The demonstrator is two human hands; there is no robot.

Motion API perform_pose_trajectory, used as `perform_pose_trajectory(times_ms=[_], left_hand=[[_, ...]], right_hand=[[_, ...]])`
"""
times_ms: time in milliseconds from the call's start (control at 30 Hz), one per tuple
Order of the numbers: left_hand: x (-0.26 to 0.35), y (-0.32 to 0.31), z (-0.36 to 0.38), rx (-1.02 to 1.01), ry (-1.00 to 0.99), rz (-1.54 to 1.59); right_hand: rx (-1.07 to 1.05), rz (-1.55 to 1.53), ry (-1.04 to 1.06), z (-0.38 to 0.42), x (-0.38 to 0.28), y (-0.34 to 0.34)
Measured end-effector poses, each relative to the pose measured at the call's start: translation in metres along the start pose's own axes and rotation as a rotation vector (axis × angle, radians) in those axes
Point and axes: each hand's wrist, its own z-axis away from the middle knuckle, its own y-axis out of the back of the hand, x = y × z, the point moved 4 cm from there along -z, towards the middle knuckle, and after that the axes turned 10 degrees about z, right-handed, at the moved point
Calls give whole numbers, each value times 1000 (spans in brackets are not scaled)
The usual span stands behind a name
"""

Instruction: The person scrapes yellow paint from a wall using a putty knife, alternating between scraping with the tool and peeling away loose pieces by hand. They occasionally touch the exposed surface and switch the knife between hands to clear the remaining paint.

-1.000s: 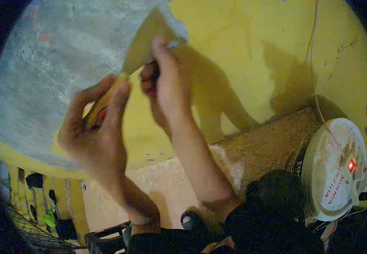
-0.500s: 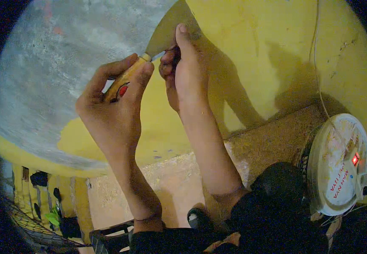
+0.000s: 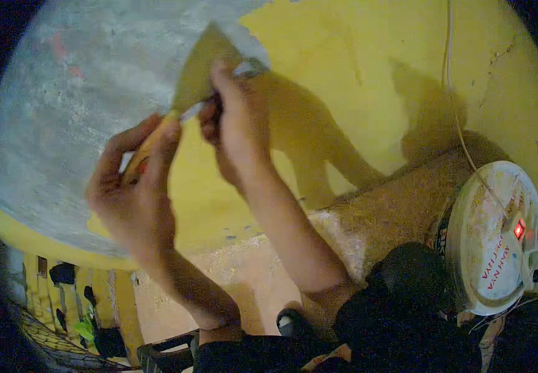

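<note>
A putty knife (image 3: 189,84) with a wide blade and a wooden handle is held up before the wall, its blade pointing upward. My left hand (image 3: 135,208) is closed around the handle, where a small red mark shows. My right hand (image 3: 241,118) is at the blade, its thumb laid along the blade's right side and its other fingers curled in. A pale sliver shows between the curled fingers and the blade's neck; I cannot make out what it is. Both hands are slightly blurred. Behind them the wall (image 3: 113,56) has a large grey patch bordered by yellow paint.
To the right stands a round white bucket (image 3: 486,248) with red lettering and a glowing red switch on top. A cable (image 3: 448,74) hangs down the wall to it. A ledge (image 3: 219,267) runs below the wall. A dark crate (image 3: 168,351) sits at the bottom.
Both hands and the putty knife have moved left and somewhat down across the view. The hold on the knife looks the same.
</note>
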Motion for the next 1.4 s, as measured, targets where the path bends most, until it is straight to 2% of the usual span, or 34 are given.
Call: perform_pose_trajectory(times_ms=[100,167,233,300,367,433,533,633,733,767,800,933,1100,1167,1233,1300,1400], left_hand=[[-7,-6,-3,-1,28,-2],[3,-27,1,-78,-34,-50],[5,-33,2,-102,-8,52],[4,-24,5,-58,4,17],[1,-11,7,-28,14,-26],[-3,0,6,20,38,-6],[-1,-17,5,-18,35,-9],[-4,-17,6,-54,-3,-5],[-6,-10,9,-74,-64,28],[-6,-4,9,-42,-1,0],[-7,-1,9,-12,64,-31],[-2,-18,6,-48,53,-52],[-4,-15,10,-49,44,52],[-7,-10,10,-50,10,87],[-12,-3,8,18,93,-34],[-10,-10,7,-9,52,-15],[-6,-15,9,-39,63,-8]], right_hand=[[-33,45,6,-4,-4,5],[47,7,104,-13,-19,21],[35,-46,117,-11,-26,22],[38,-35,112,-9,-21,19],[50,34,-19,0,-3,9],[-25,6,-36,5,0,3],[93,53,35,-4,-9,15],[63,-68,55,-6,-14,18],[49,-38,-15,6,2,11],[49,-19,-67,8,8,10],[11,3,-54,6,7,10],[39,-39,77,-4,-8,21],[85,-60,31,2,-6,19],[7,-7,-59,6,5,13],[-16,-22,-35,3,3,13],[82,37,28,-5,-6,18],[58,-1,24,-2,-8,17]])
